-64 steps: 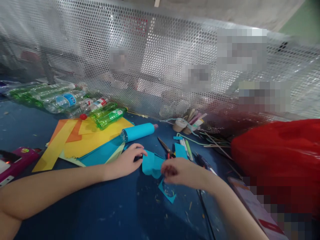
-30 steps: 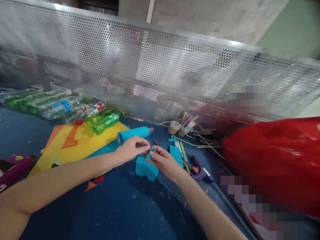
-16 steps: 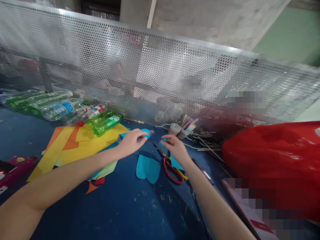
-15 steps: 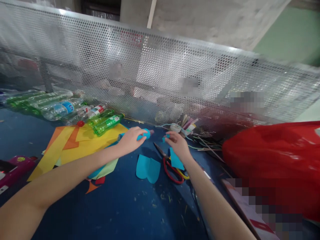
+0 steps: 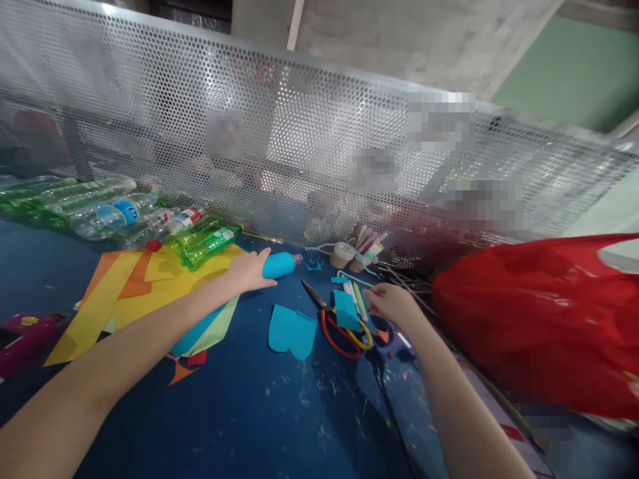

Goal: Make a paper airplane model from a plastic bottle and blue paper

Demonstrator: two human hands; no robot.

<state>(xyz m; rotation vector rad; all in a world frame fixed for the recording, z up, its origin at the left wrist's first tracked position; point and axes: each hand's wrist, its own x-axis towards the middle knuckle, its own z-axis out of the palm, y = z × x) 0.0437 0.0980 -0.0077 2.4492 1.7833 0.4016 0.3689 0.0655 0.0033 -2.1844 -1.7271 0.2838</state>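
Observation:
My left hand (image 5: 251,271) rests against the rear end of a small plastic bottle wrapped in blue paper (image 5: 279,265), its fingers and thumb spread apart, not closed round it. The bottle lies on its side, its neck pointing right. My right hand (image 5: 397,305) is over the right side, fingers slightly bent and apart, beside a green marker (image 5: 359,299); I see nothing in it. Between the hands lie red-handled scissors (image 5: 340,338), a blue paper piece (image 5: 346,310) on top of their handles, and a scalloped blue paper cutout (image 5: 292,331). Blue paper scraps (image 5: 313,264) are beyond the scissors.
Plastic bottles (image 5: 210,246) lie at the back left beside yellow paper (image 5: 150,303). A perforated metal panel (image 5: 309,133) bounds the back. Tape rolls (image 5: 342,254) stand before it. A glue gun (image 5: 394,346) with a black cord is at right, near a red bag (image 5: 529,319).
My left hand has loosened and slid back along the wrapped bottle. My right hand has moved right, away from the bottle, and the blue scrap is no longer in its fingers.

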